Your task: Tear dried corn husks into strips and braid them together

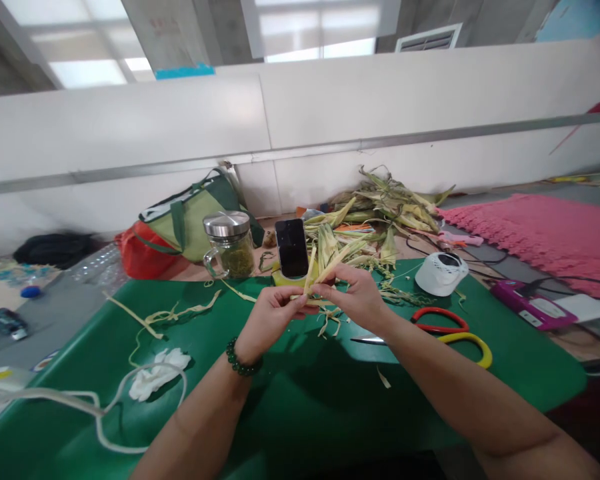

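Corn husk strips are pinched between both hands above the middle of the green mat. My left hand, with a dark green bead bracelet at the wrist, is closed on their lower end. Close beside it, my right hand is closed on the same pale yellow strips, fingers and thumb pressed together. Scissors with one red and one yellow handle lie under my right forearm, which hides part of them. Just behind the hands, a black phone leans upright on a yellow base.
A heap of dry corn husks lies by the wall. A glass mug with a steel lid stands back left. White thread sits right, near a purple power strip. A crumpled tissue and white cable lie left.
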Demonstrator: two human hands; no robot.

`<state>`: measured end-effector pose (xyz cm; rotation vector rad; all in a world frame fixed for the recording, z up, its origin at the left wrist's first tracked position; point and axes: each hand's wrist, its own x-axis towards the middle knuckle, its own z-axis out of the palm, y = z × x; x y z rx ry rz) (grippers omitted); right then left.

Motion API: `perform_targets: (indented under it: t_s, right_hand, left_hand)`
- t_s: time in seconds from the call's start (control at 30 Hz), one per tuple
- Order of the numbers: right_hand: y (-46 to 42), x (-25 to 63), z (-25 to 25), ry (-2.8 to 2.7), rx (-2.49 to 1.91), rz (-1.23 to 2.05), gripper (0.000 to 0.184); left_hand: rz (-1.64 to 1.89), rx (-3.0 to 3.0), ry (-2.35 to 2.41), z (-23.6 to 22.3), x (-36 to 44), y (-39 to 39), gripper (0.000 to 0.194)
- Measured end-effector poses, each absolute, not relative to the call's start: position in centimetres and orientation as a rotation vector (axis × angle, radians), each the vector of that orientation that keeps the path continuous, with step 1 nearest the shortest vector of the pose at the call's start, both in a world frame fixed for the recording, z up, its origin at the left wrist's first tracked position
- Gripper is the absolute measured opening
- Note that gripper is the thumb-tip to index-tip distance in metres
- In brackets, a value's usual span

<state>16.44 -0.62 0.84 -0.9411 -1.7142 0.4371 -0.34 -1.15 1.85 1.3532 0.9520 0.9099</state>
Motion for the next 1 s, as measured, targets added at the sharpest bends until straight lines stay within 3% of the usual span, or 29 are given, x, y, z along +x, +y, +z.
perform_targets:
  t_s: [0.3,0.6,0.87,1.0]
  right_hand:
    - [-1.18,16.52,0.74,-1.947,-0.697,0.024,0.012]
    - [-1.02,16.77,1.11,-1.743,-0.973,0.483,0.022]
    - [-0.99,16.96,1.23,-1.862,-1.043,0.511,0.032]
    - [-1.31,17.17,1.35,-1.862,-1.010,0.358,0.041]
  left_hand:
    - [0.902,1.365,0.973,1.80,-0.60,-0.96,0.033]
    - [0.857,1.383,1.003,1.95,-0.57,-1.08,0.033]
    - [0.733,1.362,0.966,2.12,-0.75,-1.06,0.030]
    - [0.778,1.413,0.984,1.92,-0.66,-1.05,0.030]
